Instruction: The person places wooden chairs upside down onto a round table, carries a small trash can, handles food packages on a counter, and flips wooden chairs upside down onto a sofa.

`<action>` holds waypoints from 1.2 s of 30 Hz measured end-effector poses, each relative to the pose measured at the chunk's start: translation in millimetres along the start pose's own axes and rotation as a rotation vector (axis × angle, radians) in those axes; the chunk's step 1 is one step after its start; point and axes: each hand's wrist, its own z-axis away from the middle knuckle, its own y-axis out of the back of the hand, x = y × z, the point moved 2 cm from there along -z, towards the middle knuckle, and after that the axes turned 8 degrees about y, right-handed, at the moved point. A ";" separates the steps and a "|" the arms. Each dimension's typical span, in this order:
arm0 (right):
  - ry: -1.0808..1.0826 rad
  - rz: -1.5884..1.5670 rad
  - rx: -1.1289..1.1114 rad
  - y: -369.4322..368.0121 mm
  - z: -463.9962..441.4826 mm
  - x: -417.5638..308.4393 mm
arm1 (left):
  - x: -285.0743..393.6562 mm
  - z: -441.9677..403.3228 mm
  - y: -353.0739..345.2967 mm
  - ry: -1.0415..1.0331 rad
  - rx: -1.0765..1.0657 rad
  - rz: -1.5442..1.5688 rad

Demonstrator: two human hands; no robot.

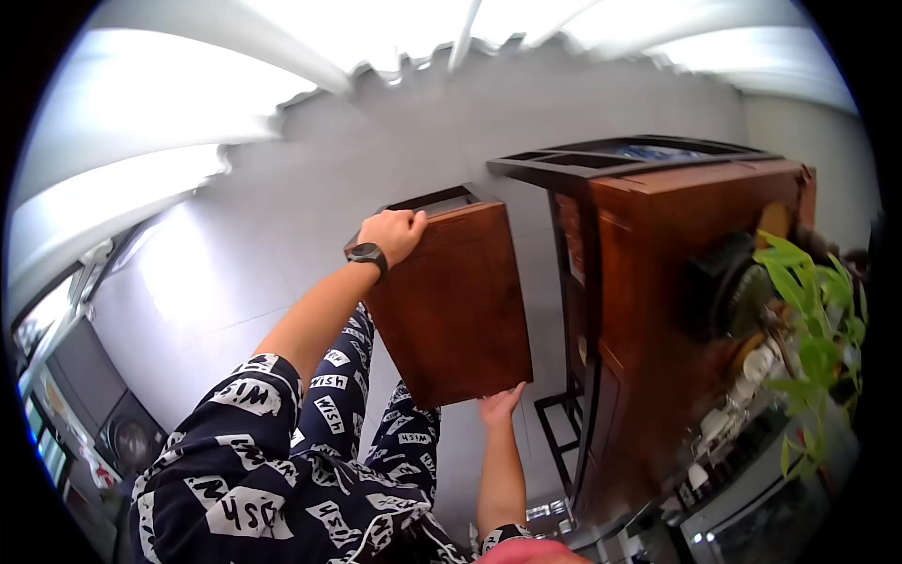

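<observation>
A reddish-brown wooden stool (456, 305) with a flat rectangular top is in front of my legs, its dark leg frame (434, 199) showing past the far edge. My left hand (393, 237), with a black watch on the wrist, grips the far left corner of the top, fingers curled over the edge. At the near right end my right hand (503, 402) holds the stool's edge, its fingers partly hidden beneath. Right of the stool stands a large wooden tea table (625, 282) of the same colour, with a gap between them.
On the tea table are a dark round item (738, 287), a leafy green plant (813, 320) and several small cups (742, 385). White curtains (141, 94) hang along the far side. Grey tiled floor (254, 244) lies around the stool. A washing-machine-like appliance (132, 437) stands at left.
</observation>
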 end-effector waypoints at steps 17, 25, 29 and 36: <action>0.319 -0.139 0.094 99.2 188.2 42.1 | -71.7 146.4 18.6 -0.239 -0.217 -0.035; 0.274 -0.102 0.407 251.5 424.7 144.6 | -84.2 299.0 -6.2 -0.443 -0.567 0.178; 0.435 -0.227 0.522 322.9 483.5 239.8 | -50.4 405.0 -1.2 -0.556 -0.571 -0.032; 0.622 -0.510 0.682 416.0 587.6 454.3 | -66.3 549.3 -48.0 -0.927 -0.725 -0.026</action>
